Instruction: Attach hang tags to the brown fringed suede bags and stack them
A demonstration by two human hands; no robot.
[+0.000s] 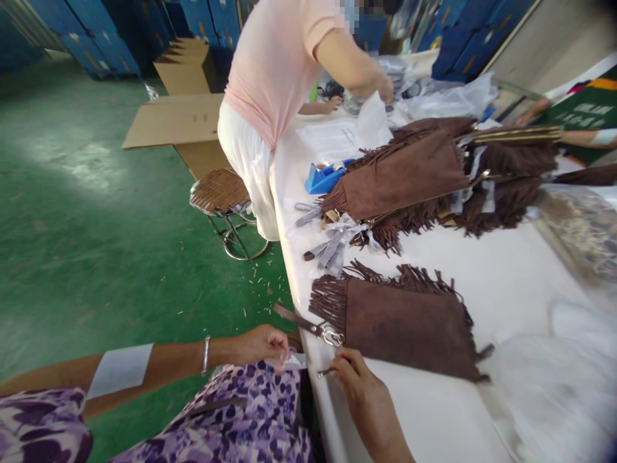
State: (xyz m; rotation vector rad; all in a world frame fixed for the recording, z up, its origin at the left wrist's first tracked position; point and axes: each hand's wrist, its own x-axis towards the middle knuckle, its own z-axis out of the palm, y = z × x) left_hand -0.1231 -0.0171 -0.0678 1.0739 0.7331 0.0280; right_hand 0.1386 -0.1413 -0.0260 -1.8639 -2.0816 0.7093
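My left hand (263,347) is at the table's left edge, fingers pinched on a small clear plastic piece (294,361). Close by on the right, my right hand (359,379) has its thumb and fingers closed on a thin dark strap end (328,372) with a small metal tip. Just beyond both hands lies a brown fringed suede bag (409,321), flat on the white table. A brown strap (296,317) with a metal clasp (332,337) rests at the bag's left side and juts over the table edge.
More brown fringed bags (405,173) are piled farther back, beside a blue tape dispenser (325,177). Plastic-wrapped straps (332,247) lie near them. Clear plastic bags (554,386) cover the right side. A person in a pink shirt (274,64) leans over the table near a stool (222,191).
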